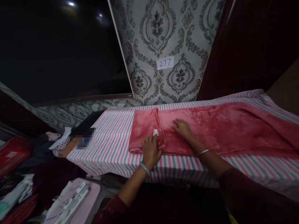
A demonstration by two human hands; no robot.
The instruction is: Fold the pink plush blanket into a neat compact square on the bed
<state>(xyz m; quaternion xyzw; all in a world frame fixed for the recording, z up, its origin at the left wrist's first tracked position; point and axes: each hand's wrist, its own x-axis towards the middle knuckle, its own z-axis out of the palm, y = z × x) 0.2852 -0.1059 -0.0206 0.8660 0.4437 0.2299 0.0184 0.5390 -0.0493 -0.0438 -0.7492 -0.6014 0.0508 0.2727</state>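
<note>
Nearest, in front of the table and to its left, is a flat pale pink thing (94, 189) with a long white object (76, 199) lying on it; whether it is a tray or a lid, I cannot tell. Clothes (53, 177) are heaped left of the table. Among them stands a red bag or box (15, 155) with white stripes, its contents hidden from this angle.

Both of the person's arms come in over the table's near edge in dark red sleeves, a band around each wrist. The left hand (150, 151) lies palm down at that edge, on the folded end of a red plush blanket (221, 130), fingers close together and thumb out to the side, just beside a small white tag (155, 132). The right hand (182, 129), farther in from the table's near edge, rests on the single stretch right of the fold, fingers loosely bent and a little apart, pinching nothing that shows.

The blanket lies on top of the table (109, 130), over a striped cloth (100, 155). Its long axis runs left to right along the table, the folded end pointing left and the other running out of view to the right. The fold's edge runs from near to far, across that axis.

Behind the table are patterned wallpaper (157, 28), a card reading 277 (165, 63) and, to the left, a large dark screen (63, 53).
</note>
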